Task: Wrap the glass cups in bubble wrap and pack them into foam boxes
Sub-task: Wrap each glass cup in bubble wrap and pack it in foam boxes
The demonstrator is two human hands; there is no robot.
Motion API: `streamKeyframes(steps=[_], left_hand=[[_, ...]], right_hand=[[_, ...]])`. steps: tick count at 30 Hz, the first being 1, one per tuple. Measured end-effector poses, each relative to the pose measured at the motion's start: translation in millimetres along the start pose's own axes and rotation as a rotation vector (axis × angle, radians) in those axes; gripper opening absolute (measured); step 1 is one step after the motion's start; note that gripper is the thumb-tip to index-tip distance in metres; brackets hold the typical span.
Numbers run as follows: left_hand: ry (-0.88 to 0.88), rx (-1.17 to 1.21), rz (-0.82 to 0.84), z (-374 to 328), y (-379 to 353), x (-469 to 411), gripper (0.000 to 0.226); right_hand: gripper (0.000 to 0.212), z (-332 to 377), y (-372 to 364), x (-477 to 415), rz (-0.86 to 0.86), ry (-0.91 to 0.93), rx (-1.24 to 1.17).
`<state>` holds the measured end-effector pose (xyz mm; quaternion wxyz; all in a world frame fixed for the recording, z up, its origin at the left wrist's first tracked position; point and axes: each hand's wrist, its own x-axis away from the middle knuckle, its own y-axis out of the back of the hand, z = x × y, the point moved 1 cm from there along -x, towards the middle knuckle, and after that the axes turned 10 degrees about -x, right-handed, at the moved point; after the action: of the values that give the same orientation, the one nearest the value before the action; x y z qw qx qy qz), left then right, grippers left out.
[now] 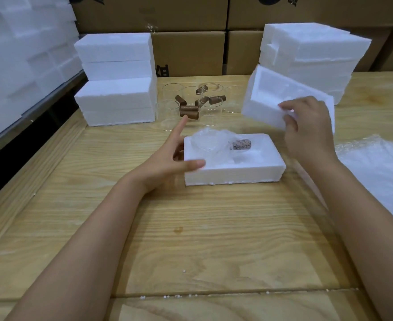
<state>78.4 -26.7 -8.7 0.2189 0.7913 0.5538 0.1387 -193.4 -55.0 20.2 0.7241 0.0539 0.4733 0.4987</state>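
Tabletop (190, 228): pale wood, visible grain, matt. Foam box (234, 170) & foam lid (267, 112): white polystyrene, grainy, matt, crumbly edges. Bubble wrap (210, 141): clear plastic, shiny. Glass cups (211, 107): transparent, glossy. Cartons (188, 52): brown cardboard, matt.

Sheets of bubble wrap (380, 167) at the right run off the right edge. Foam blocks (17, 54) at the far left are cut by the left and top edges. The foam lid (269, 98) gripped by the right hand (311, 128) is blurred. The clear glass cups (211, 107) far back are too faint to count. The wrapped cup (211, 144) has no clear outline.
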Motion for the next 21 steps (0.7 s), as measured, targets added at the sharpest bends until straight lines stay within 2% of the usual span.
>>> streamKeyframes(steps=[3, 5, 8, 10, 13, 17, 21], left_hand=[[0.063, 0.233, -0.122, -3.0, 4.4, -3.6, 0.094], [0.048, 0.321, -0.199, -2.8, 5.9, -3.2, 0.085], [0.055, 0.339, -0.331, -0.3, 6.0, -4.2, 0.054], [0.073, 0.362, -0.411, 1.2, 7.7, -6.4, 0.044], [0.004, 0.462, -0.453, -1.3, 9.1, -9.2, 0.044], [-0.083, 0.601, -0.455, -6.7, 11.5, -5.7, 0.028], [-0.074, 0.606, -0.509, -12.7, 16.0, -1.0, 0.032]], right_hand=[[0.022, 23.4, 6.8, -2.8, -0.111, 0.026, -0.307], [0.019, 41.5, 9.7, -6.3, -0.132, 0.007, -0.651], [0.024, 66.7, 5.1, -5.6, -0.06, -0.043, -1.205], [0.023, 77.6, -3.7, -0.7, 0.017, -0.129, -1.436], [0.024, 84.6, -17.8, 11.2, 0.147, -0.257, -1.528], [0.029, 83.9, -22.2, 21.1, 0.281, -0.284, -1.443], [0.036, 69.7, -4.2, 17.9, 0.424, -0.363, -1.57]])
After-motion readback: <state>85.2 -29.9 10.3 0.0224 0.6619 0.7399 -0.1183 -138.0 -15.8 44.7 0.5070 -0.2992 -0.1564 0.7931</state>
